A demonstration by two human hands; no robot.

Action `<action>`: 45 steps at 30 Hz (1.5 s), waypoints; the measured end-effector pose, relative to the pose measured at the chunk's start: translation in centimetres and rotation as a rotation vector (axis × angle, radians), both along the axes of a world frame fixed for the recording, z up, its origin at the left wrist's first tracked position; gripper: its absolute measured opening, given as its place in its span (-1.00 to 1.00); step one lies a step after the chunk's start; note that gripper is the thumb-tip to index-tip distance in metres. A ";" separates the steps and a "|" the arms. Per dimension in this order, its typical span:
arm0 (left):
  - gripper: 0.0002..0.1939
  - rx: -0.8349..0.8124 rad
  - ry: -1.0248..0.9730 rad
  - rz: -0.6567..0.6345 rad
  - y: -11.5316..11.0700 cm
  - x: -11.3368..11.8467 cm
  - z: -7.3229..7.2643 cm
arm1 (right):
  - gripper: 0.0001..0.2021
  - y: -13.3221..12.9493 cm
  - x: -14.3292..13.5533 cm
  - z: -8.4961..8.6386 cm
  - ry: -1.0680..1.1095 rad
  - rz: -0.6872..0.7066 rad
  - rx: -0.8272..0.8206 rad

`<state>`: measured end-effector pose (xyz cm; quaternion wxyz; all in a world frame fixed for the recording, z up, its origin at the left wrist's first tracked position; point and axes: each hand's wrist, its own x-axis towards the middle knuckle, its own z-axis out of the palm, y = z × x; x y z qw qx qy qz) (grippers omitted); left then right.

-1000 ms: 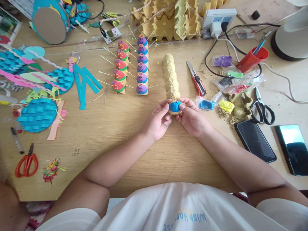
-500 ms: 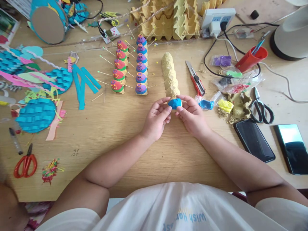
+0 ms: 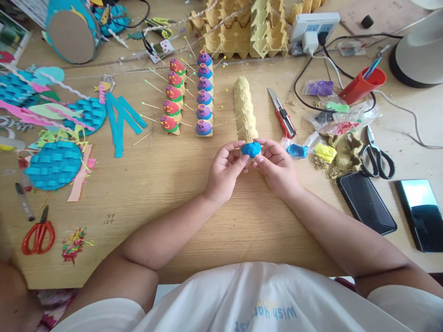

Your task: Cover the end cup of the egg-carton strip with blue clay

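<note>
Both my hands meet at the near end of a cream egg-carton strip (image 3: pixel 245 108), a row of bumpy cups pointing away from me. Blue modelling clay (image 3: pixel 251 149) covers the top of its nearest cup. My left hand (image 3: pixel 226 168) pinches the cup's left side, thumb on the clay's lower edge. From the right, my right hand (image 3: pixel 278 168) grips the same cup, its thumb also at the clay's edge. Left of the strip stand two painted carton caterpillars, one purple and blue (image 3: pixel 204 99), one red and green (image 3: pixel 173 99). A packet of blue clay (image 3: pixel 296 150) lies right of my hand.
A red utility knife (image 3: pixel 283 115) lies with its blade out. Black scissors (image 3: pixel 377 154), two phones (image 3: pixel 367 203) and a red cup (image 3: pixel 365 85) are at right. Red scissors (image 3: pixel 38 235) and blue woven paper shapes (image 3: pixel 53 166) lie left. Egg trays (image 3: pixel 228 32) stand behind.
My thumbs have shifted slightly on the blue clay, the left one a little further right. Both hands keep hold of the strip's near end, which stays in place.
</note>
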<state>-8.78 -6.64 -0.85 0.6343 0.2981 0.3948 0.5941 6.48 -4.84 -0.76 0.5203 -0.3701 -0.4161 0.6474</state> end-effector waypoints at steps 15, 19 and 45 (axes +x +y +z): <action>-0.51 0.064 0.072 0.038 -0.2 0.1 0.0 | -0.57 -0.2 -0.1 0.4 -0.037 -0.003 0.005; -0.50 0.092 0.072 0.036 -0.3 0.1 0.2 | -0.58 -0.4 -0.1 0.3 -0.009 0.014 0.012; -0.32 -0.075 -0.101 -0.046 0.3 -0.2 0.1 | -0.53 0.2 0.1 -0.9 0.002 0.021 0.060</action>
